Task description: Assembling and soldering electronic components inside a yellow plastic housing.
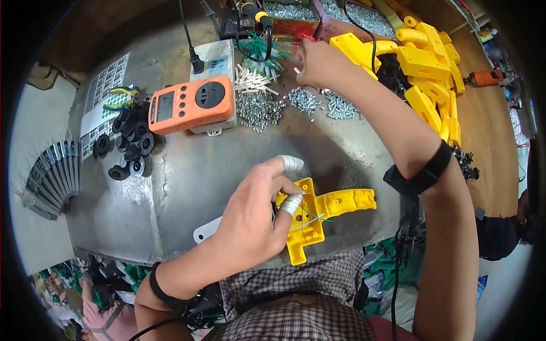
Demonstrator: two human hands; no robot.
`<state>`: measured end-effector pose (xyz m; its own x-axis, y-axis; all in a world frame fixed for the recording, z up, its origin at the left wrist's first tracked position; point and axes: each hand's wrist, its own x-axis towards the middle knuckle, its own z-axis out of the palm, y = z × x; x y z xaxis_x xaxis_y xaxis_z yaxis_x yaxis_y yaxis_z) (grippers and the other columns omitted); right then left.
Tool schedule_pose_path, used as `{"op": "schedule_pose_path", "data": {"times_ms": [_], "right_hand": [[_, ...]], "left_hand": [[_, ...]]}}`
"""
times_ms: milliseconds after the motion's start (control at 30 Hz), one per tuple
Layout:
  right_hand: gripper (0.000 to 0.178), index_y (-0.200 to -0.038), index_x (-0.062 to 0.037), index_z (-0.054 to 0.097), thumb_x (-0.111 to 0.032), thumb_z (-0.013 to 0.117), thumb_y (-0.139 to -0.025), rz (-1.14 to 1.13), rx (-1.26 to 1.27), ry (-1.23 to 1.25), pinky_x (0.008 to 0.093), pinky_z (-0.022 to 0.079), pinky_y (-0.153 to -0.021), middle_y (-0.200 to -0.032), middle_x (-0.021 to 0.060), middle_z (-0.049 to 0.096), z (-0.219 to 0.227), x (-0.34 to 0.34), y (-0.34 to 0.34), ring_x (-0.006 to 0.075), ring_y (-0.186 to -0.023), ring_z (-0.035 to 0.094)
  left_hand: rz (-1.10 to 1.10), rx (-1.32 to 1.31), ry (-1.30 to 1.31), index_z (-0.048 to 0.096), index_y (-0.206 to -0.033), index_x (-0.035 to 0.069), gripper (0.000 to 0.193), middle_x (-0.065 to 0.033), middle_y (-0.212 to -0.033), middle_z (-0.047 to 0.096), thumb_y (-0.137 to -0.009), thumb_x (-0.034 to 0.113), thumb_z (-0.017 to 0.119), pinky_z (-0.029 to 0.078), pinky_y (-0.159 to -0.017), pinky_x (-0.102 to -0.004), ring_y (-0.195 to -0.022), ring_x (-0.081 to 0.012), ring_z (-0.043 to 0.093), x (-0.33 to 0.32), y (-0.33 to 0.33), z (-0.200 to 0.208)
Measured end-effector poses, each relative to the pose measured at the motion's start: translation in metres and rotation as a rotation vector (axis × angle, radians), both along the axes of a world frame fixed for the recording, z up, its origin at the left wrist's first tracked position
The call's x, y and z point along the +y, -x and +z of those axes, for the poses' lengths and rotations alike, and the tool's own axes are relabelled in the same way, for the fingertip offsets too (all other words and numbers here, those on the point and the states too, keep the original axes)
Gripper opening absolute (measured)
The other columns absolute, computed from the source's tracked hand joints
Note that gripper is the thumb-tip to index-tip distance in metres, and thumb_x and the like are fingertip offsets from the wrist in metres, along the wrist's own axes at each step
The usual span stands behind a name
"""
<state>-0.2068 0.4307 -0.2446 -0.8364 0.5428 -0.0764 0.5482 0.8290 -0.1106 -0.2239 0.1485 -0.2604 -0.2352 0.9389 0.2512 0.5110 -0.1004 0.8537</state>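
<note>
A yellow plastic half-shell (317, 232) with a curved handle lies open side up at the table's near edge. Thin red, green and white wires (318, 217) run across its inside. My left hand (259, 207) is over its left side, thumb and a finger pinched on the wire ends; white tape wraps its thumb and forefinger. My right hand (317, 63) reaches to the back, fingers curled, beside green-wired parts (263, 51) and red wires (307, 38). A small white piece shows at its fingertips; what it grips is hidden.
An orange meter (190, 105) leans on a white socket box. Nuts (259, 109) and screws (340, 105) lie in heaps. Black spools (133, 139) and pliers (120, 98) are at left, yellow shells (424, 62) at back right, an orange power tool (486, 78) beyond.
</note>
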Motion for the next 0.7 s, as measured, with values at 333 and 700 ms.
{"op": "schedule_pose_path", "data": {"times_ms": [333,700], "right_hand": [[0.023,-0.104,0.0055,0.07,-0.01,0.074,-0.087,-0.221,0.46,1.444,0.0227,0.054,-0.06,-0.089,0.0073,0.071,0.026,-0.117,-0.127,0.01,-0.07,0.065],[0.019,-0.104,0.0039,0.068,-0.002,0.073,-0.087,-0.246,0.662,1.439,0.0229,0.053,-0.079,-0.098,0.007,0.069,-0.001,-0.133,-0.147,0.0091,-0.085,0.064]], "left_hand": [[0.056,-0.503,0.145,0.035,-0.134,0.001,0.052,-0.0026,-0.09,0.063,-0.09,-0.003,0.061,0.038,-0.068,-0.0197,-0.074,-0.004,0.048,-0.007,0.0,-0.005],[0.055,-0.436,0.148,0.038,-0.133,0.001,0.051,-0.0013,-0.089,0.063,-0.089,-0.002,0.062,0.037,-0.066,-0.0198,-0.072,-0.0034,0.047,-0.006,-0.003,0.0]]}}
